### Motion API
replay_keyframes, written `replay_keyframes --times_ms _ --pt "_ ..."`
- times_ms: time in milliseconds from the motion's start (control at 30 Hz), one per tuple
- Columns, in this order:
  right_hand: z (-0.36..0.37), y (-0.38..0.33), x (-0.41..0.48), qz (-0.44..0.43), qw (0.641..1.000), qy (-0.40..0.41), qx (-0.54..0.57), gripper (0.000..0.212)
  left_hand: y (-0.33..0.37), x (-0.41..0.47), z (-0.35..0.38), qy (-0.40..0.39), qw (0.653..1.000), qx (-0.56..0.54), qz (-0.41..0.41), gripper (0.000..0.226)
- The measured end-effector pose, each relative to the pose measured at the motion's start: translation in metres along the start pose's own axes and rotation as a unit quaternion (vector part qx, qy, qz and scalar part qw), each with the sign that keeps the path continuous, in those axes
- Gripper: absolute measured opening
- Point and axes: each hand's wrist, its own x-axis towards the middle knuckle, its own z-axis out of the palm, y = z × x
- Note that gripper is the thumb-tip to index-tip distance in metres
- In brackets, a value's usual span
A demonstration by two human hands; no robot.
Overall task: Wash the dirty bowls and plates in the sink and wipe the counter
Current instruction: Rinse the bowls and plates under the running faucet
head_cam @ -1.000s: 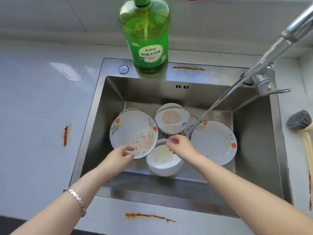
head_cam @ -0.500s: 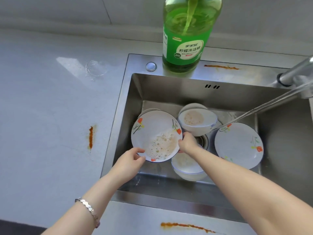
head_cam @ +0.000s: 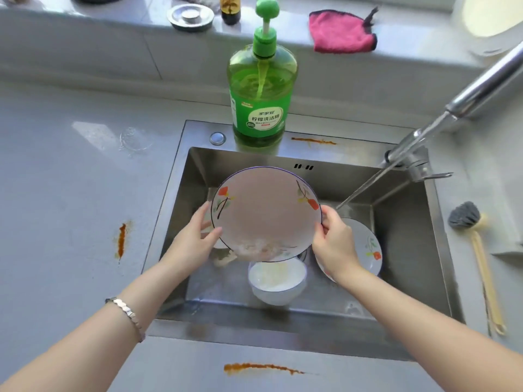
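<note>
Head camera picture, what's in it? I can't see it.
A left hand and right hand hold a sudsy floral plate tilted over a steel sink. Below it sit a white bowl and second plate; the faucet runs near a dish soap bottle.

A home kitchen: steel sink (head_cam: 396,250), tap (head_cam: 467,97), dish soap (head_cam: 261,91).

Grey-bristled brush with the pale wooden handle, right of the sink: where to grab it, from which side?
Its long pale handle, near mid-length, from above. The grey-bristled brush lies flat on the grey counter right of the steel sink, head away and handle running toward the person, so fingers close across the thin handle; bristles give no firm hold.
</note>
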Motion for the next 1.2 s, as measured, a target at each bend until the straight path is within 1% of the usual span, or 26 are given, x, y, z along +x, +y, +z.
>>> replay_keyframes --times_ms 67,100,167,233,333,400,500,567,633,733,833,933,1000,1100,1200 --pt "-0.025 -0.008 -0.002 -0.051 0.999 0.017 0.006 0.024 0.020 -0.004 0.006 0.026 0.997 -0.041 0.053 0.035" --pt "-0.035 -0.009 -0.003 -0.066 0.998 0.021 0.011 0.024 0.029 -0.009 0.009 0.039 0.993 -0.079 0.074 0.029" --pt "-0.054 -0.008 -0.005 -0.079 0.996 0.025 0.029 0.026 0.040 -0.018 0.014 0.057 0.985 -0.121 0.111 0.032" --pt "-0.069 -0.005 -0.007 -0.081 0.995 0.034 0.047 0.025 0.046 -0.026 0.019 0.058 0.982 -0.115 0.138 0.036" --pt "-0.084 0.002 -0.006 -0.044 0.995 0.013 0.087 0.024 0.059 -0.033 0.027 0.058 0.980 -0.111 0.151 0.032" --pt "-0.094 0.006 -0.002 0.010 0.994 -0.030 0.108 0.024 0.073 -0.030 0.033 0.070 0.979 -0.132 0.136 0.026" --pt "-0.107 0.008 0.004 0.114 0.976 -0.088 0.161 0.026 0.094 -0.019 0.045 0.076 0.981 -0.166 0.068 0.020" --pt "-0.114 0.011 0.008 0.178 0.958 -0.107 0.197 0.028 0.106 -0.013 0.057 0.045 0.978 -0.206 0.010 0.022" --pt "-0.123 0.017 0.013 0.222 0.944 -0.114 0.215 0.028 0.116 -0.010 0.068 0.005 0.970 -0.243 -0.026 0.021" --pt "-0.134 0.030 0.020 0.246 0.936 -0.106 0.229 0.026 0.126 -0.005 0.080 -0.044 0.968 -0.244 -0.034 0.023" --pt "-0.139 0.044 0.019 0.258 0.926 -0.094 0.261 0.025 0.133 0.000 0.085 -0.050 0.972 -0.228 -0.006 0.025" --pt "-0.136 0.054 0.013 0.246 0.920 -0.070 0.296 0.026 0.136 0.005 0.087 -0.050 0.974 -0.218 0.047 0.029" --pt "-0.135 0.054 0.011 0.215 0.926 -0.052 0.305 0.028 0.134 0.009 0.086 -0.041 0.972 -0.224 0.061 0.031" --pt "-0.139 0.042 0.015 0.150 0.945 -0.044 0.288 0.030 0.125 0.013 0.087 -0.023 0.967 -0.250 0.042 0.033" --pt "-0.149 0.020 0.022 0.090 0.967 -0.054 0.231 0.036 0.114 0.013 0.093 -0.024 0.953 -0.303 0.009 0.032"
